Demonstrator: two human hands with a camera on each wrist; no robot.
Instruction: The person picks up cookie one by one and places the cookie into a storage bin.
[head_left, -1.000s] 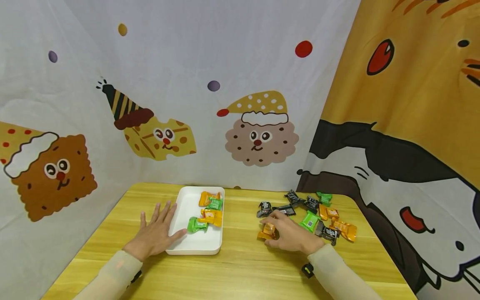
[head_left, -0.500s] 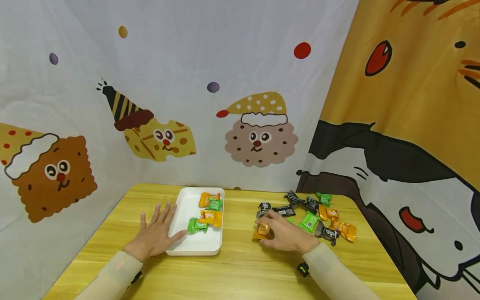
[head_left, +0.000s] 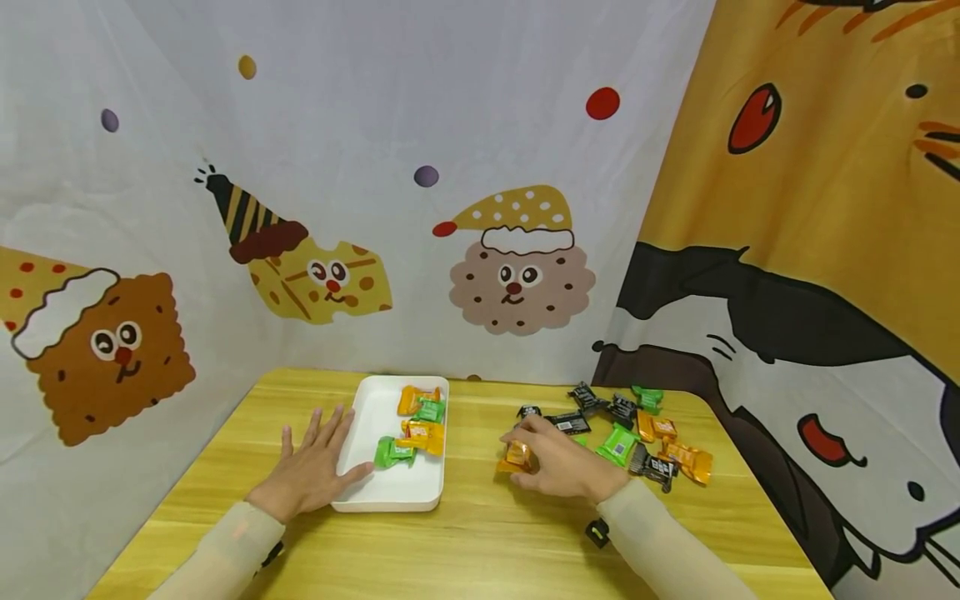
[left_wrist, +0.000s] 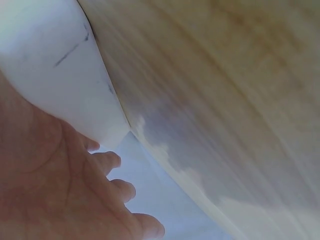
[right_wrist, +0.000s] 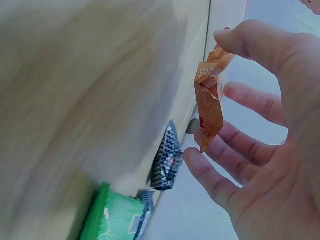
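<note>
In the head view my right hand [head_left: 564, 462] holds a small orange wrapped candy [head_left: 517, 455] just above the table or on it; which one I cannot tell. Seen from the right wrist, the thumb touches one twisted end of the orange candy's wrapper [right_wrist: 208, 100], with the fingers curved around its other side. My left hand [head_left: 309, 473] rests with spread fingers across the left side of a white tray [head_left: 367, 492]. Along the tray's right side lie orange candies [head_left: 423, 436] and green candies [head_left: 393, 452].
Beyond and right of my right hand lies a loose group of candies: black ones [head_left: 587, 397], green ones [head_left: 618, 443] and orange ones [head_left: 687, 461]. The wooden table [head_left: 480, 550] ends at a printed cloth backdrop [head_left: 412, 350].
My right hand has slid a little to the left, carrying the orange candy away from the group toward the tray. The left hand and the tray look the same.
</note>
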